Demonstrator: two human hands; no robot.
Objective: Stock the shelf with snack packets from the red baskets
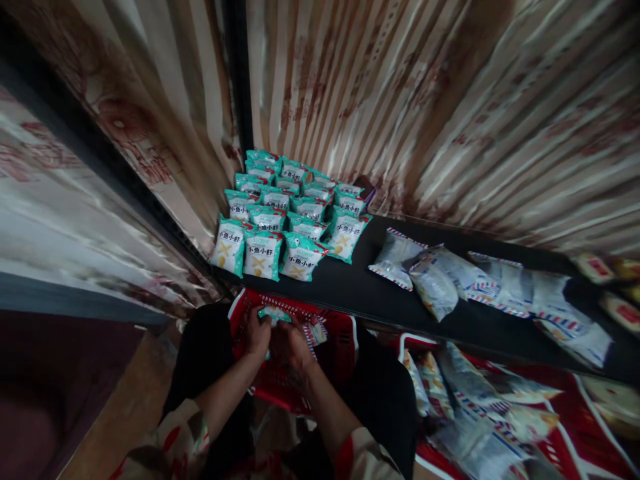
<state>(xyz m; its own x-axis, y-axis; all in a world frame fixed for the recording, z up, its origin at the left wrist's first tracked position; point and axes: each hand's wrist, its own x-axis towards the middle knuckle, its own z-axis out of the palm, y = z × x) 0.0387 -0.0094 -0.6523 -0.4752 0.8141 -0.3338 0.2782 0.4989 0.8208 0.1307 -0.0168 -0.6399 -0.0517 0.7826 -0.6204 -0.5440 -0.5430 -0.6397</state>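
Note:
Over a red plastic basket [345,333] between my knees, my left hand [259,335] is closed on the left side of a small teal-and-white snack bag [274,313]. My right hand [296,343] has its fingers closed at the bag's right side, though they are partly in shadow. Beside the right hand, a bag with a red-and-blue striped edge [316,332] lies in the basket. Just beyond the basket, several matching teal snack bags [263,252] stand in rows on a black shelf [345,290].
Along the shelf to the right lie several clear bags with striped edges [435,280], then small red-and-white packs [595,267]. A second red basket [565,427] with more bags [480,427] sits at lower right. Patterned curtains [380,87] hang behind; a dark post [239,73] rises at the shelf's left.

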